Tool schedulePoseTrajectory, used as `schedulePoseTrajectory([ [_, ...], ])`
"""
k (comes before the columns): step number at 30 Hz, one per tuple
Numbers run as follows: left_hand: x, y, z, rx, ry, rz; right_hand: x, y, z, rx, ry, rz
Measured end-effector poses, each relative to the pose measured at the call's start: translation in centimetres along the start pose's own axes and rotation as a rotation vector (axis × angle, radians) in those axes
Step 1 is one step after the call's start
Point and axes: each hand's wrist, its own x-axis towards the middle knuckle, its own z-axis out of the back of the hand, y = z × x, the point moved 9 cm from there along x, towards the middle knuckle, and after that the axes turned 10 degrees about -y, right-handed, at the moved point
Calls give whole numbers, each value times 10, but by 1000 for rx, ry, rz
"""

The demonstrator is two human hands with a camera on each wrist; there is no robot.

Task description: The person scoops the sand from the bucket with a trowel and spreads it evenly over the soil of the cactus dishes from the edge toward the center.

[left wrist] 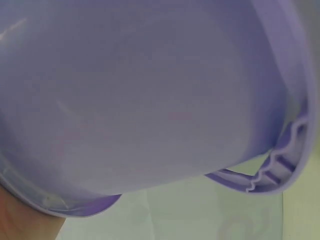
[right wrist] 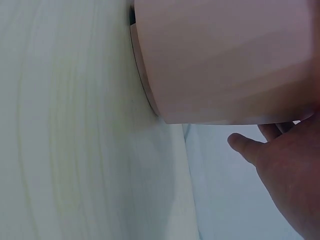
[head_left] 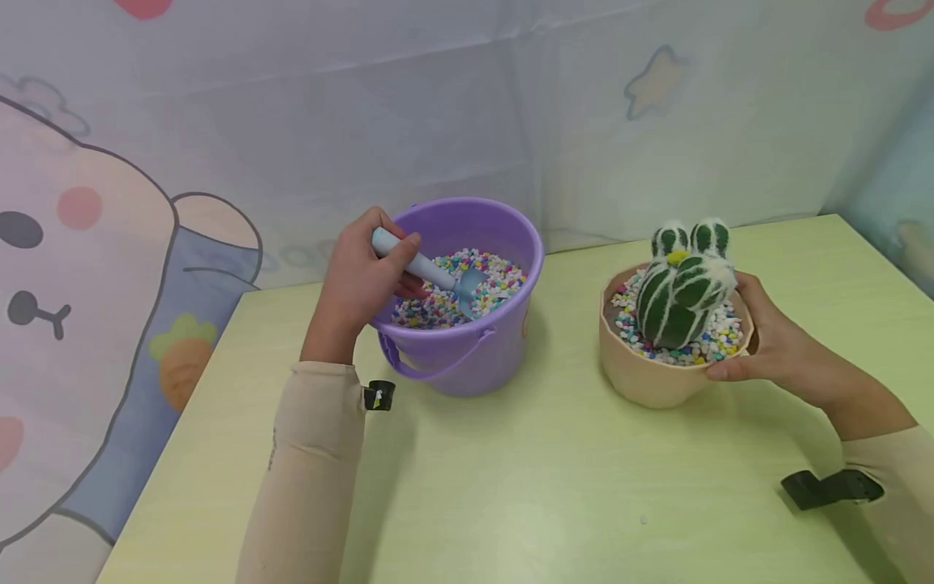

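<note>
In the head view my left hand (head_left: 362, 268) grips the pale blue handle of a small toy shovel (head_left: 430, 270). The shovel's translucent blue blade dips into multicoloured pebbles (head_left: 438, 306) inside a purple bucket (head_left: 477, 357). From the left wrist, the bucket's outer wall (left wrist: 150, 100) fills most of the view. On the right, my right hand (head_left: 788, 349) holds the side of a peach flowerpot (head_left: 649, 381), thumb at the rim. A green cactus with white fuzz (head_left: 674, 304) stands in it, ringed by similar pebbles. The right wrist view shows the pot's side (right wrist: 225, 65) near the fingers.
Both containers stand on a light yellow-green table (head_left: 511, 487), the bucket left of the pot. The bucket's handle (head_left: 438, 369) hangs down at its front. Behind rises a printed cloth backdrop (head_left: 409, 122) with a cartoon bear. A tiny pale bit (head_left: 644, 520) lies near the front.
</note>
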Motion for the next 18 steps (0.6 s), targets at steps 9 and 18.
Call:
schedulePoseTrajectory([
  [9,0,4,-2,27,-7,-36,-4,-9,-1,-16,-9,-45],
  [18,-2,2,-1,-40,40,-67,0,-7,-1,-4,-4,-35],
])
